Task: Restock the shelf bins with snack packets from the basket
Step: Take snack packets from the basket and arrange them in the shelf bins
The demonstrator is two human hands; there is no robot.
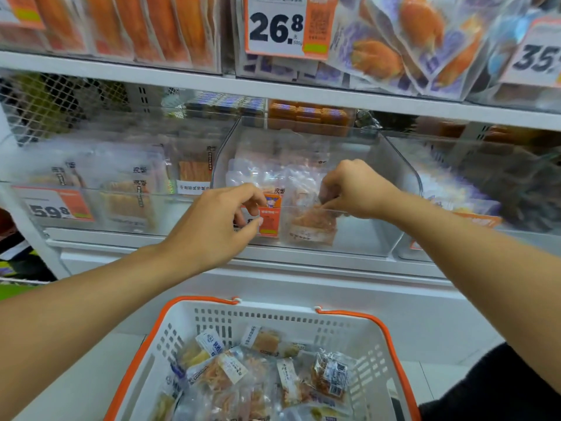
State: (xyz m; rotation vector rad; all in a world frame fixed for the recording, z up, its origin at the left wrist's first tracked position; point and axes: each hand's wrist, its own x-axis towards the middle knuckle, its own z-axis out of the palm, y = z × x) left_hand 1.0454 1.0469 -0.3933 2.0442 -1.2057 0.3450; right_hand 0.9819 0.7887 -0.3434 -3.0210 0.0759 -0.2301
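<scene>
Shop shelf | L hand [212, 226] pinches tag [269, 218]; R hand [353, 189] pinches packet [312, 226] in bin [394, 165] | risk: packet snags rim, slips out

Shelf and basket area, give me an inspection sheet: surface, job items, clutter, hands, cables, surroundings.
Surface: white shelf boards carrying clear plastic bins.
Job's things: middle bin partly filled; snack packet stands at its front wall; basket, white with orange rim, holds many packets.
Clutter: nothing seen.
Hands: left hand is at the orange price tag on the bin front; whether it grips the tag is unclear. Right hand reaches over the rim, pinching the packet's top.
Cables: nothing seen.
Surroundings: upper bins of orange packets, 26.8 price sign, left bin stocked.
</scene>
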